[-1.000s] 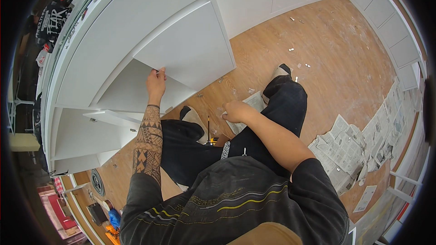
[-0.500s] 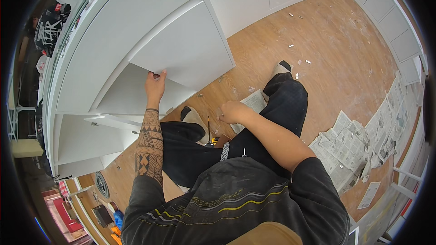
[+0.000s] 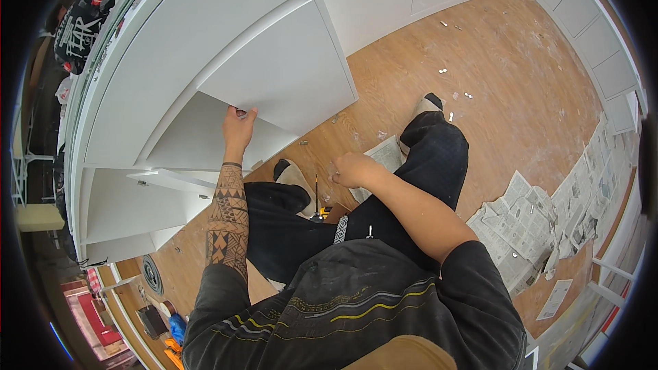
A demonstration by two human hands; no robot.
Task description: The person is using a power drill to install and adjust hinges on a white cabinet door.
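Along the lower left edge of a white cabinet door [image 3: 281, 75], my left hand [image 3: 238, 130] is closed, its thumb against the panel and its fingers curled round the edge. The door stands partly open, and the cabinet's inside [image 3: 199, 130] shows beside my wrist. My right hand [image 3: 351, 169] is held over my lap, fingers curled together; whatever they pinch is too small to make out. Below it, between my legs, lies a yellow and black tool [image 3: 325, 212], perhaps a driver, with a long thin shaft pointing up.
Another cabinet compartment with an ajar door [image 3: 179, 181] is at the left. Newspaper sheets [image 3: 517, 226] cover floor at the right, and one more sheet [image 3: 384, 157] lies by my right leg. Small metal pieces [image 3: 443, 70] are scattered on the wooden floor. White cabinets [image 3: 384, 0] line the far side.
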